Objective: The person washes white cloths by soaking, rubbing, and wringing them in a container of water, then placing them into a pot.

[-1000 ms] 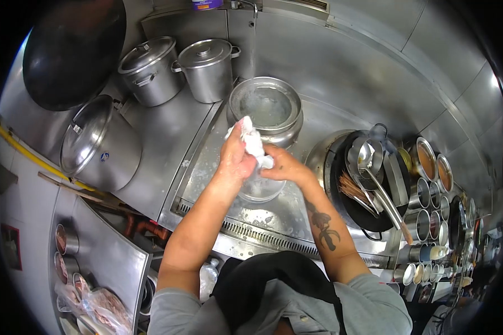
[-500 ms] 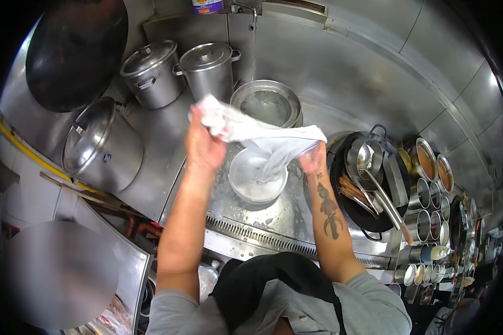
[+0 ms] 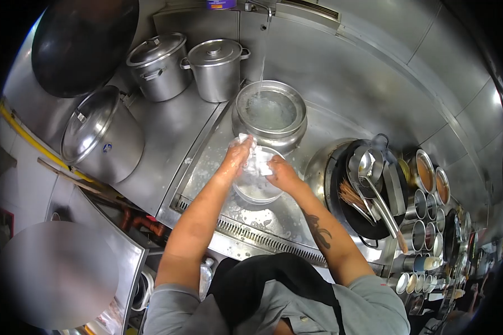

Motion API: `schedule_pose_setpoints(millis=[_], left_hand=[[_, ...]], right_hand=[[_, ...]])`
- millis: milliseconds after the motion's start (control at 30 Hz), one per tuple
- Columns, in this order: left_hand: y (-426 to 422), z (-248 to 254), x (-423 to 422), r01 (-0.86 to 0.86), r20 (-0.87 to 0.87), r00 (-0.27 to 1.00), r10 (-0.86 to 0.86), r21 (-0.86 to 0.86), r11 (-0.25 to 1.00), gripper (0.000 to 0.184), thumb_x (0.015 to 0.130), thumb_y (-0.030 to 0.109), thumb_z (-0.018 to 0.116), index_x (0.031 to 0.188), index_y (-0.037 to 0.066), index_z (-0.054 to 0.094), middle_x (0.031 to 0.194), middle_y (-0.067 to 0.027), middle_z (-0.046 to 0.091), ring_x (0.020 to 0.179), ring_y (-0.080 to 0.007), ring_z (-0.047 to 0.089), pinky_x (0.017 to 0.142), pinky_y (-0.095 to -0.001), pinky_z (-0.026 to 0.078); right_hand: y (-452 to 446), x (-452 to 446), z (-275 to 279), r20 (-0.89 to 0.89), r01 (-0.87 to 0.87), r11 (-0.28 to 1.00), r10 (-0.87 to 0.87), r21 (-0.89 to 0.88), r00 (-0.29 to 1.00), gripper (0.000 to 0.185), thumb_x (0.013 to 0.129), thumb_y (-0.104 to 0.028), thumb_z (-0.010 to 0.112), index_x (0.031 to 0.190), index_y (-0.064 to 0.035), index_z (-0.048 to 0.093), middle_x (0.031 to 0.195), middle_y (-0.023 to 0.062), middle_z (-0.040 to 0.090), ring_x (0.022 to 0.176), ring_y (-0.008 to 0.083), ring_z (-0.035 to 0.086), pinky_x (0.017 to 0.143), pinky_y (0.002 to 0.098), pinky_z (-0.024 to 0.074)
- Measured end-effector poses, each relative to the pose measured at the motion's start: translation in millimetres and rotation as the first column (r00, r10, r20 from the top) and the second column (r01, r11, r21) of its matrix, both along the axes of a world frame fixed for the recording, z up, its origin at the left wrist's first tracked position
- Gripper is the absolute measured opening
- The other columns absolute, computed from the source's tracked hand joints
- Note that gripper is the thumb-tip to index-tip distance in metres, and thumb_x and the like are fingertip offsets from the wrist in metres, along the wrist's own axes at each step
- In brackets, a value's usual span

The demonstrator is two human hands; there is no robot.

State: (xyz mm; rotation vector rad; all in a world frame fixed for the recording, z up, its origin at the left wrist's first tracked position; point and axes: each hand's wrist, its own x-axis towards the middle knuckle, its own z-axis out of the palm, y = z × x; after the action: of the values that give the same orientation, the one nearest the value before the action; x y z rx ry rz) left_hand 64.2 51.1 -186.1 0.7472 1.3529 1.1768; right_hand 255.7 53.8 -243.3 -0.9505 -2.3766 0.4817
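Note:
A white cloth (image 3: pixel 257 162) is bunched up between my two hands, over a round metal bowl (image 3: pixel 258 192) on the wet steel worktop. My left hand (image 3: pixel 239 156) is closed on the cloth's left side, with some of it showing above the fingers. On the right side, my right hand (image 3: pixel 280 172) grips the cloth between thumb and fingers. Just behind the hands stands a wide metal pot (image 3: pixel 271 134) full of water, and a thin stream from a tap (image 3: pixel 268 12) runs into it.
Lidded steel pots (image 3: pixel 215 72) stand at the back left, with a larger one (image 3: pixel 103 137) nearer. On the right, a black wok (image 3: pixel 341 195) holds ladles and a bamboo brush (image 3: pixel 352 196). Beyond it are several metal containers (image 3: pixel 418 235). A drain grate (image 3: pixel 268 241) runs along the front.
The cloth was bunched, then stretched wide between my hands, and is now bunched again. Both hands have come together over the bowl. The view has shifted slightly.

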Motion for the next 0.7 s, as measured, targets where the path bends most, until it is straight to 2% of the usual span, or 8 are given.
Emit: schedule_pose_setpoints(millis=[67, 200, 367, 467, 533, 600, 667, 700], left_hand=[[-15, 45, 2, 0.067, -0.408, 0.912, -0.038, 0.058, 0.996, 0.053, 0.088, 0.044, 0.056, 0.110, -0.004, 0.055, 0.096, -0.0146, 0.062, 0.087, -0.0215, 0.061, 0.070, -0.0352, 0.052], [2, 68, 15, 0.306, -0.424, 0.892, -0.158, 0.308, 0.901, 0.050, 0.087, 0.042, 0.059, 0.106, -0.004, 0.056, 0.092, -0.0116, 0.060, 0.081, -0.0187, 0.058, 0.067, -0.0315, 0.048], [-15, 183, 18, 0.270, -0.063, 0.959, -0.276, 0.492, 0.827, 0.031, 0.087, 0.033, 0.061, 0.094, 0.003, 0.059, 0.079, -0.0032, 0.058, 0.073, -0.0107, 0.057, 0.063, -0.0277, 0.048], [-31, 233, -15, 0.063, 0.154, 0.966, -0.207, 0.636, 0.769, 0.027, 0.087, 0.031, 0.061, 0.093, 0.005, 0.060, 0.081, -0.0037, 0.061, 0.072, -0.0133, 0.061, 0.061, -0.0288, 0.052], [-41, 230, -37, -0.149, 0.325, 0.941, -0.095, 0.649, 0.746, 0.026, 0.089, 0.030, 0.059, 0.096, 0.005, 0.061, 0.085, -0.0065, 0.064, 0.076, -0.0168, 0.064, 0.065, -0.0312, 0.055], [-38, 183, -58, -0.182, 0.442, 0.893, -0.088, 0.533, 0.827, 0.037, 0.090, 0.036, 0.057, 0.108, 0.003, 0.057, 0.093, -0.0097, 0.064, 0.084, -0.0208, 0.065, 0.074, -0.0360, 0.055], [-32, 104, -54, -0.112, 0.534, 0.830, -0.163, 0.445, 0.889, 0.048, 0.088, 0.046, 0.055, 0.114, 0.005, 0.054, 0.095, -0.0088, 0.064, 0.086, -0.0214, 0.064, 0.077, -0.0362, 0.054], [-28, 61, -43, -0.070, 0.594, 0.791, -0.147, 0.327, 0.943, 0.059, 0.089, 0.053, 0.049, 0.123, 0.005, 0.048, 0.111, -0.0108, 0.060, 0.102, -0.0244, 0.060, 0.088, -0.0377, 0.050]], right_hand=[[-4, 1, 13, -0.116, -0.008, 0.998, 0.001, -0.055, 0.993, 0.040, 0.066, -0.018, 0.071, 0.101, -0.0009, 0.062, 0.106, 0.0198, 0.058, 0.105, 0.0336, 0.055, 0.088, 0.0383, 0.0449], [-2, -40, 58, -0.627, -0.135, 0.984, 0.035, -0.113, 0.779, 0.041, 0.070, -0.020, 0.073, 0.105, -0.0001, 0.062, 0.113, 0.0178, 0.059, 0.110, 0.0262, 0.055, 0.089, 0.0369, 0.0442], [19, -44, 30, -0.382, 0.066, 0.764, -0.394, -0.642, 0.836, 0.036, 0.073, -0.014, 0.072, 0.105, -0.0005, 0.063, 0.090, 0.0089, 0.067, 0.085, 0.0180, 0.064, 0.075, 0.0304, 0.0482], [24, -7, -24, -0.471, -0.023, 0.688, -0.472, -0.726, 0.745, 0.030, 0.078, -0.010, 0.068, 0.106, -0.0010, 0.059, 0.095, 0.0075, 0.066, 0.088, 0.0175, 0.062, 0.079, 0.0331, 0.0484], [24, 14, -20, -0.831, -0.541, 0.631, -0.402, -0.555, 0.383, 0.033, 0.082, -0.017, 0.064, 0.110, -0.0007, 0.057, 0.097, 0.0102, 0.066, 0.094, 0.0218, 0.062, 0.084, 0.0355, 0.0490], [23, 16, 10, -0.696, -0.722, 0.472, -0.718, -0.507, 0.019, 0.048, 0.085, -0.040, 0.055, 0.114, -0.0020, 0.056, 0.113, 0.0206, 0.058, 0.106, 0.0354, 0.056, 0.095, 0.0499, 0.0439], [14, 8, 51, -0.866, -0.857, 0.498, -0.479, -0.133, -0.144, 0.056, 0.086, -0.044, 0.053, 0.122, -0.0013, 0.048, 0.128, 0.0222, 0.048, 0.119, 0.0383, 0.048, 0.099, 0.0516, 0.0412], [8, -3, 71, -0.885, -0.850, 0.507, -0.449, -0.142, -0.120, 0.056, 0.086, -0.048, 0.051, 0.119, -0.0030, 0.050, 0.121, 0.0214, 0.053, 0.112, 0.0376, 0.053, 0.094, 0.0524, 0.0440]])
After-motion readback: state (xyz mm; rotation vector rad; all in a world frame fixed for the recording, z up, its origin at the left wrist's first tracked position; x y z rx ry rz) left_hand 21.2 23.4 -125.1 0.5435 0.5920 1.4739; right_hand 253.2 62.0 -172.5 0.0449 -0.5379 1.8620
